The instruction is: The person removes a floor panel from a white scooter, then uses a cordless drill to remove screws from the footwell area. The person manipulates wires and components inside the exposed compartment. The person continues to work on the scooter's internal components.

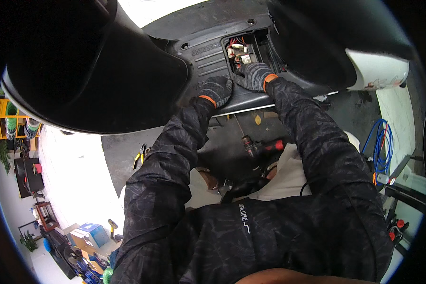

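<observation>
Both my hands wear grey-and-black knit gloves with orange cuffs. My left hand (216, 90) is on the black ribbed footboard (208, 59) of a scooter, its fingers closed and pressed together. Just right of it, my right hand (253, 76) bends over the near edge of an open compartment (265, 52) in the footboard, fingers curled. What either hand grips is hidden under the gloves. Inside the compartment, beyond my right hand, are white wire connectors (238, 47) with red and dark wires, beside a dark block with a white label.
Below the footboard, a red-and-black cordless drill (251, 146) with a long bit lies on the dark floor. Yellow-handled pliers (139, 156) lie to the left. A coiled blue hose (382, 146) is at right; a cardboard box (87, 236) and a hammer (112, 229) are lower left.
</observation>
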Action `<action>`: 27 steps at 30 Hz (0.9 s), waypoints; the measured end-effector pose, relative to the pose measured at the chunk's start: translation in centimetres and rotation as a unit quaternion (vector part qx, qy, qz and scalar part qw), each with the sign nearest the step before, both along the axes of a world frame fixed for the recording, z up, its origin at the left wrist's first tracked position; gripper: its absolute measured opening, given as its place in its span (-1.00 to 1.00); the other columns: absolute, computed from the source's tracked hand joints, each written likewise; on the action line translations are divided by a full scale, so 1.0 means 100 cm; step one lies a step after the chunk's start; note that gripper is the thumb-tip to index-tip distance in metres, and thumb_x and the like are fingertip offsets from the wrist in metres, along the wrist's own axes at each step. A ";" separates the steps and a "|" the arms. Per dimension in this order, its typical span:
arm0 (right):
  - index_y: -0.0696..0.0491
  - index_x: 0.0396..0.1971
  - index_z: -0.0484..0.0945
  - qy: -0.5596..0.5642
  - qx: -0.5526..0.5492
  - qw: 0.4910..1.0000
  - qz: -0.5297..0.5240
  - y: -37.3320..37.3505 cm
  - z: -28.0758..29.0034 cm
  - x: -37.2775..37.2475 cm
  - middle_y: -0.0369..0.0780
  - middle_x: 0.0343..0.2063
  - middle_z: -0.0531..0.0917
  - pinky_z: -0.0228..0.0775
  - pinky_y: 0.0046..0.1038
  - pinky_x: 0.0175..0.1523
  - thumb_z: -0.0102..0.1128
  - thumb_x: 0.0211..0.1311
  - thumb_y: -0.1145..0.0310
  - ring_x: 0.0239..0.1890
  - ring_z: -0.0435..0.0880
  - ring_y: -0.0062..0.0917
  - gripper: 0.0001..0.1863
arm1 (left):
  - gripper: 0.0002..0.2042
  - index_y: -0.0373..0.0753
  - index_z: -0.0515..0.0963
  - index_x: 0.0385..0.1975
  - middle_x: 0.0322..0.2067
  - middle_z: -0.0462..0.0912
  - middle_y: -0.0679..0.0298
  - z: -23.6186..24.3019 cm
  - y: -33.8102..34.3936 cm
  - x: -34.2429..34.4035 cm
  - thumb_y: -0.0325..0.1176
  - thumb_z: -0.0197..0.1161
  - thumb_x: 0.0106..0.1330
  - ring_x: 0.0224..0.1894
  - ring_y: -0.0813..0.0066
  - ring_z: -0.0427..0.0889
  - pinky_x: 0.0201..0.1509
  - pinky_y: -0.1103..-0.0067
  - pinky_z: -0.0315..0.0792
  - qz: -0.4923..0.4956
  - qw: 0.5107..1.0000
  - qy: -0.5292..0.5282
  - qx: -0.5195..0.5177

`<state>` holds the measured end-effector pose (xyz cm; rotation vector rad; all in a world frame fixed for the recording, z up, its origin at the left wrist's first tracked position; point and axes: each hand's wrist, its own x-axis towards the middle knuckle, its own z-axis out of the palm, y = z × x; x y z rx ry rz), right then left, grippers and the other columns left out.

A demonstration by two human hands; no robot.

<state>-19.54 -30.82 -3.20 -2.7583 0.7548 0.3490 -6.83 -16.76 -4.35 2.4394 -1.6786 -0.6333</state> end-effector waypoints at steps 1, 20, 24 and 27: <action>0.09 0.05 0.63 0.014 0.002 1.000 -0.002 0.000 0.001 0.000 0.00 -0.09 0.71 0.50 -0.15 0.13 -0.02 0.32 -0.21 -0.02 0.69 -0.12 -0.33 | -0.53 -0.19 0.63 -0.02 0.02 0.64 -0.04 -0.001 0.000 0.002 0.01 -0.12 0.44 0.11 -0.09 0.57 0.25 -0.01 0.33 -0.014 1.000 0.004 0.000; 0.17 -0.07 0.61 -0.017 -0.038 0.998 0.038 0.010 -0.001 0.000 0.03 -0.17 0.71 0.56 -0.14 0.03 0.13 0.25 -0.07 -0.12 0.71 -0.07 -0.43 | -0.53 -0.21 0.66 -0.19 -0.15 0.69 -0.06 -0.019 0.002 0.005 0.03 -0.10 0.46 -0.03 -0.12 0.63 0.12 0.02 0.41 0.007 0.998 -0.016 -0.065; 0.16 -0.05 0.61 0.002 -0.019 1.000 0.022 0.011 0.003 0.001 0.03 -0.10 0.70 0.54 -0.16 0.08 0.13 0.25 -0.08 -0.05 0.69 -0.08 -0.42 | -0.53 -0.22 0.67 -0.21 -0.15 0.68 -0.07 -0.020 0.001 0.005 0.03 -0.09 0.45 -0.02 -0.11 0.63 0.13 0.06 0.41 0.012 0.996 0.005 -0.086; 0.15 0.02 0.59 0.007 -0.005 1.000 0.013 0.008 0.002 0.002 0.04 -0.06 0.68 0.50 -0.17 0.14 0.12 0.25 -0.10 0.00 0.67 -0.09 -0.39 | -0.52 -0.24 0.67 -0.20 -0.13 0.68 -0.08 -0.018 -0.001 0.006 0.03 -0.08 0.44 -0.01 -0.10 0.62 0.13 0.10 0.43 0.017 0.997 0.004 -0.070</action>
